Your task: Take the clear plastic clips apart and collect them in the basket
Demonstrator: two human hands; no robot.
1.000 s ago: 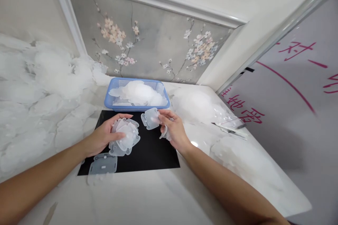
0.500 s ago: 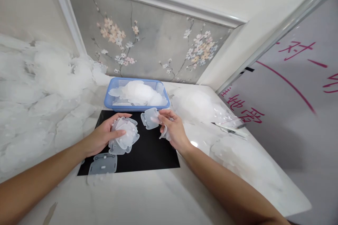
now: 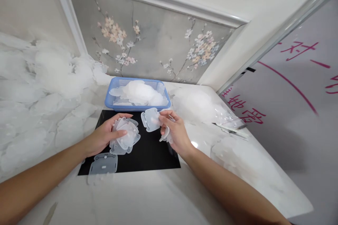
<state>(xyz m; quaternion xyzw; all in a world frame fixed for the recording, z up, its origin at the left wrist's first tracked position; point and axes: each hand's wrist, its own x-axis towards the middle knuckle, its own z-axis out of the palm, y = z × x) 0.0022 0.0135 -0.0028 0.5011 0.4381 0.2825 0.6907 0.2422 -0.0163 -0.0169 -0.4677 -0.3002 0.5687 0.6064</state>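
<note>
My left hand (image 3: 109,133) is closed on a loose stack of translucent plastic pieces (image 3: 127,135), its thumb lying across the top one. To the right, my right hand (image 3: 174,130) pinches one flat translucent plastic piece (image 3: 151,119) by its edge. More translucent scraps (image 3: 166,135) are tucked under the fingers of that hand. Both hands are over a black mat (image 3: 148,153). A single translucent piece with small holes and slots (image 3: 104,164) lies at the mat's front left corner, close below my left hand.
Behind the mat stands a blue basket (image 3: 111,107) holding white translucent pieces. A large heap of similar pieces (image 3: 47,74) covers the left side. On the right lie a clear plastic bag of pieces (image 3: 196,105) and another pile (image 3: 245,161). A whiteboard (image 3: 295,119) borders the table's right side.
The piece in my right hand has turned slightly and faces the camera more. My left hand keeps its hold on the stack with hardly any movement.
</note>
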